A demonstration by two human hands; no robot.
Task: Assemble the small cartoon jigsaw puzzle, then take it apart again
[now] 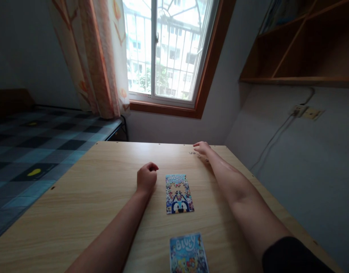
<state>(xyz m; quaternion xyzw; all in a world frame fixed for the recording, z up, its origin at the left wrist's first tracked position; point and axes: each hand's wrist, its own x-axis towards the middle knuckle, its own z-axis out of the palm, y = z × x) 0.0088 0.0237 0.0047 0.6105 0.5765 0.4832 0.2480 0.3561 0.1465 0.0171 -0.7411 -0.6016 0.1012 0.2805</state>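
Note:
A jigsaw puzzle (180, 206) printed with a blue cartoon dog lies flat on the wooden table, with a gap in its upper middle where the tabletop shows. Just left of it my left hand (147, 177) rests on the table, fingers curled in and no object visible in them. Toward the far edge reaches my right hand (202, 147), fingers stretched out, over and beside several small loose puzzle pieces (192, 152). Nothing shows in its fingers. Nearest to me lies a blue box or card (188, 252) marked "Bluey", cut off by the lower frame edge.
The pale wooden table (106, 201) ends at a wall under a barred window (174, 53). A checked bed (49, 140) stands to the left, beside a curtain (97, 57). Wall shelves (302, 49) and a socket with a cable (299, 110) are at right.

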